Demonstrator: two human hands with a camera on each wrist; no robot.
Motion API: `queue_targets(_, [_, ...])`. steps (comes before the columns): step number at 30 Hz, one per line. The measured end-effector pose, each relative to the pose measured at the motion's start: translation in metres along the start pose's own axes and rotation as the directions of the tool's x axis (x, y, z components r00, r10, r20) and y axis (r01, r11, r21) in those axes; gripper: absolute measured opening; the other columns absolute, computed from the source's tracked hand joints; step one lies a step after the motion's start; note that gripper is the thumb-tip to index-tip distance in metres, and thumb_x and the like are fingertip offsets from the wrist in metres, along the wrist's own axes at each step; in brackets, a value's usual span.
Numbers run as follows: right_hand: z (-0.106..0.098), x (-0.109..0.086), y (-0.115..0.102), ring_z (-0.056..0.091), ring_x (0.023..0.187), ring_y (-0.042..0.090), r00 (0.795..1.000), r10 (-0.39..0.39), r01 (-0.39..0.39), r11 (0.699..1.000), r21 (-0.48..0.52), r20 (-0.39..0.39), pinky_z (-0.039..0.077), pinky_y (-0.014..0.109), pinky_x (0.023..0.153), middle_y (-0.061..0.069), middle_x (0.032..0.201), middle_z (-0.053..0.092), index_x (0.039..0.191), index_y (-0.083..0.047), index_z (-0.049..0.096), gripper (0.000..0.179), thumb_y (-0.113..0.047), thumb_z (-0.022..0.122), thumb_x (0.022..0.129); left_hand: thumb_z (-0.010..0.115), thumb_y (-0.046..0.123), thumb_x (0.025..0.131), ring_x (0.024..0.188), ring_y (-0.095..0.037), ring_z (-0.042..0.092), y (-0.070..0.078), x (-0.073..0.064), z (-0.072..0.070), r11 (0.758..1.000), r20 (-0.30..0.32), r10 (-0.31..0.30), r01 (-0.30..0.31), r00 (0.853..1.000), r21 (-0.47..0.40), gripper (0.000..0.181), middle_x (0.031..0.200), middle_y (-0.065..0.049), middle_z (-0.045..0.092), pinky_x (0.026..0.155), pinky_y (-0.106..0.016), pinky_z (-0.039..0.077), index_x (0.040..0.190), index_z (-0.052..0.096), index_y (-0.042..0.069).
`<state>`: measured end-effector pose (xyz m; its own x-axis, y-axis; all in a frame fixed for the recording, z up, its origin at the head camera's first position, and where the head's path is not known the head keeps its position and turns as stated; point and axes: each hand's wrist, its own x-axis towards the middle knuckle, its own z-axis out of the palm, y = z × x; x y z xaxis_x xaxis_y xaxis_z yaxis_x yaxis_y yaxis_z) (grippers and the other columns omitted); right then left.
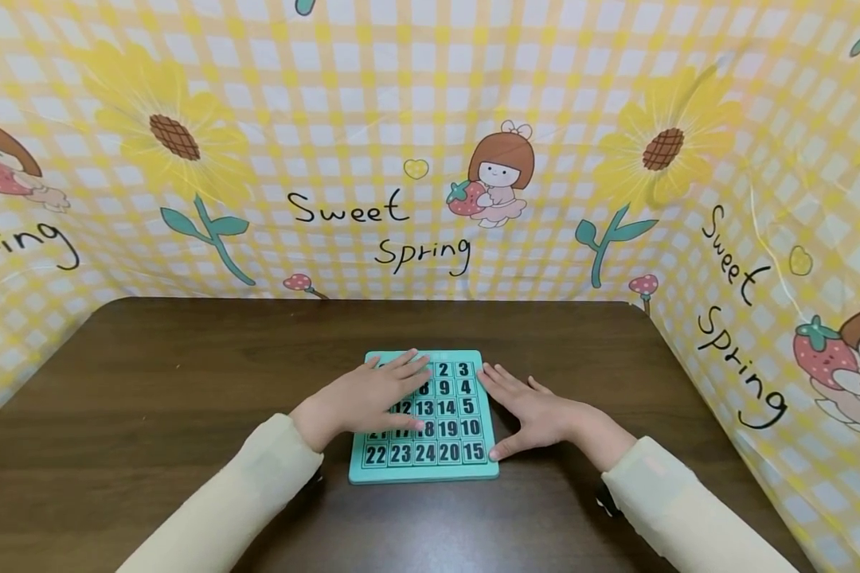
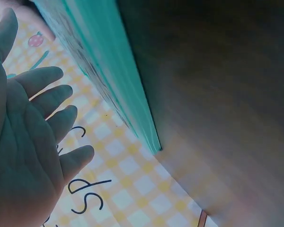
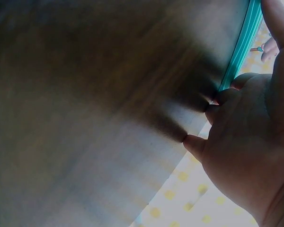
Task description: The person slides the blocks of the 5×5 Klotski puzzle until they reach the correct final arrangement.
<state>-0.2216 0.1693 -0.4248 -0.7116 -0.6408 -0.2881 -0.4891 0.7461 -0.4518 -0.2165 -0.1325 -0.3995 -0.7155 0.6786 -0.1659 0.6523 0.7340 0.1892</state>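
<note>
A flat turquoise number puzzle (image 1: pixel 423 475) with several square tiles bearing black numerals lies on the brown table. Over its left part my left hand (image 1: pixel 373 398) is spread, covering some upper-left and left tiles. The left wrist view shows that hand (image 2: pixel 28 127) raised above the board's face, fingers loosely extended and holding nothing. Along the right side of the puzzle lies my right hand (image 1: pixel 545 414), with thumb and index fingertips right at the edge. In the right wrist view, the other fingertips of this hand (image 3: pixel 246 123) rest on the table next to the turquoise side.
The dark wood table (image 1: pixel 186 382) extends around the puzzle on all sides. A yellow checked cloth (image 1: pixel 373 103) with flowers and lettering hangs behind the table and along its sides. Both forearms wear cream sleeves (image 1: pixel 236 493), with a dark strap partly visible under each.
</note>
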Motion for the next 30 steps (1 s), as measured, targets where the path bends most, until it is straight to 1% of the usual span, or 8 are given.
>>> queue_targets(3, [0.000,0.000,0.000,-0.002,0.157,0.030,1.000,-0.002,0.002,1.000,0.002,0.003,0.006,0.070,0.118,0.007,0.169,-0.003,0.161,-0.013,0.004,0.117,-0.062,0.072,0.081,0.052,0.061,0.096,0.156,-0.026,0.011,0.003,0.008,-0.002,1.000,-0.001,0.003,-0.003,1.000,-0.010,0.079,0.167,-0.004,0.019,0.119,-0.064,0.019,0.157,0.030,0.015])
queue_targets(6, [0.000,0.000,0.000,-0.003,0.157,0.029,1.000,0.001,-0.001,1.000,0.003,0.009,0.005,0.070,0.118,0.007,0.169,-0.003,0.161,-0.014,0.003,0.117,-0.063,0.072,0.081,0.052,0.061,0.096,0.156,-0.024,0.012,0.006,0.015,-0.002,1.000,0.013,-0.004,0.004,1.000,-0.021,0.078,0.167,-0.002,0.021,0.120,-0.063,0.019,0.157,0.031,0.017])
queue_targets(11, [0.000,0.001,0.000,-0.003,0.157,0.028,1.000,0.008,-0.008,1.000,-0.010,0.008,0.006,0.069,0.118,0.005,0.169,-0.004,0.162,-0.015,0.003,0.118,-0.064,0.072,0.080,0.051,0.063,0.095,0.156,-0.023,0.012,0.009,0.024,-0.002,1.000,0.045,-0.027,0.027,0.999,-0.004,0.078,0.166,0.001,0.023,0.120,-0.062,0.019,0.158,0.030,0.021])
queue_targets(14, [0.000,0.001,0.000,-0.003,0.157,0.028,1.000,0.007,-0.007,1.000,-0.012,0.009,0.007,0.069,0.118,0.005,0.169,-0.004,0.162,-0.015,0.003,0.118,-0.064,0.071,0.080,0.049,0.065,0.094,0.156,-0.021,0.012,0.010,0.026,0.000,0.999,0.067,-0.045,0.045,0.997,0.011,0.079,0.166,0.002,0.024,0.121,-0.061,0.019,0.158,0.029,0.022])
queue_targets(16, [-0.001,0.001,-0.001,-0.003,0.157,0.028,1.000,0.005,-0.005,1.000,-0.008,0.010,0.007,0.069,0.118,0.006,0.169,-0.004,0.162,-0.015,0.003,0.118,-0.064,0.072,0.080,0.049,0.065,0.094,0.156,-0.021,0.011,0.009,0.026,0.001,0.998,0.076,-0.055,0.054,0.996,0.011,0.079,0.166,0.003,0.023,0.121,-0.061,0.019,0.158,0.029,0.022])
queue_targets(19, [-0.002,0.001,-0.002,-0.003,0.157,0.029,1.000,0.004,-0.004,1.000,-0.004,0.009,0.006,0.069,0.118,0.006,0.169,-0.004,0.162,-0.014,0.003,0.118,-0.064,0.072,0.080,0.050,0.064,0.095,0.156,-0.021,0.010,0.007,0.024,0.002,0.998,0.074,-0.055,0.055,0.996,0.001,0.079,0.166,0.003,0.023,0.121,-0.062,0.018,0.158,0.029,0.021])
queue_targets(26, [-0.003,0.001,-0.002,-0.003,0.157,0.028,1.000,0.009,-0.009,1.000,-0.006,0.005,0.006,0.068,0.119,0.006,0.169,-0.004,0.162,-0.014,0.004,0.118,-0.064,0.072,0.080,0.050,0.063,0.095,0.156,-0.024,0.010,0.000,0.015,0.003,0.999,0.072,-0.049,0.050,0.996,-0.004,0.081,0.167,0.003,0.020,0.120,-0.063,0.018,0.159,0.027,0.019])
queue_targets(30, [-0.002,0.000,-0.001,-0.003,0.157,0.028,1.000,0.010,-0.010,1.000,-0.005,0.004,0.006,0.068,0.119,0.006,0.169,-0.003,0.162,-0.014,0.004,0.118,-0.064,0.073,0.079,0.050,0.061,0.096,0.156,-0.024,0.010,-0.003,0.010,0.004,0.999,0.073,-0.048,0.049,0.996,-0.008,0.080,0.167,0.000,0.021,0.120,-0.063,0.017,0.158,0.028,0.016])
